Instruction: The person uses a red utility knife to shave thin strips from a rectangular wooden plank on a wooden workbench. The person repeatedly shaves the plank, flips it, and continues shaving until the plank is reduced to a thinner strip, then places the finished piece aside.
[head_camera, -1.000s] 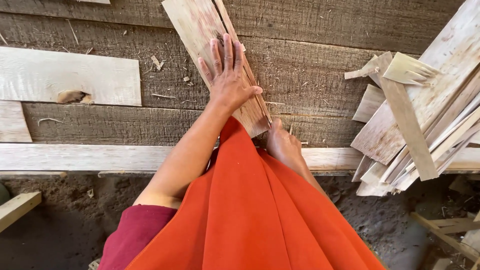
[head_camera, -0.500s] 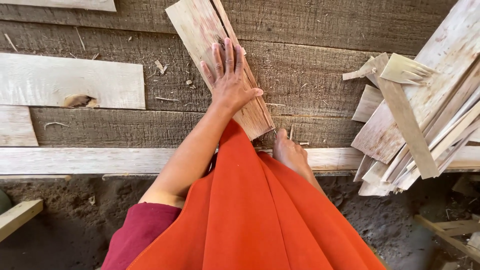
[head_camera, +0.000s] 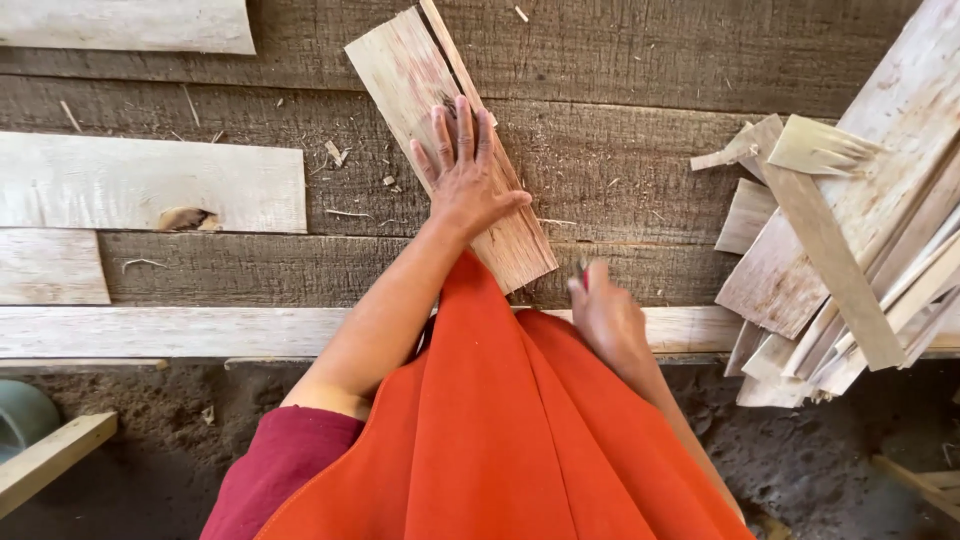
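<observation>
My left hand (head_camera: 465, 180) lies flat, palm down with fingers spread, on a pale wooden board (head_camera: 420, 90) that rests at a slant across dark rough planks (head_camera: 620, 170). A thin strip of wood (head_camera: 455, 55) runs along the board's right edge. My right hand (head_camera: 605, 315) is lower right, near the board's lower end, blurred, fingers closed around a small thin object whose tip shows above the fingers; what it is I cannot tell. An orange cloth (head_camera: 500, 440) covers my lap below both hands.
A pile of pale offcuts and slats (head_camera: 850, 230) leans at the right. Light planks (head_camera: 150, 185) lie at the left, another (head_camera: 130, 25) at top left. A long pale beam (head_camera: 180, 330) runs along the front. Dirt ground (head_camera: 830, 460) lies below.
My right hand has shifted right and down, away from the board's lower end. My left hand stays pressed on the board.
</observation>
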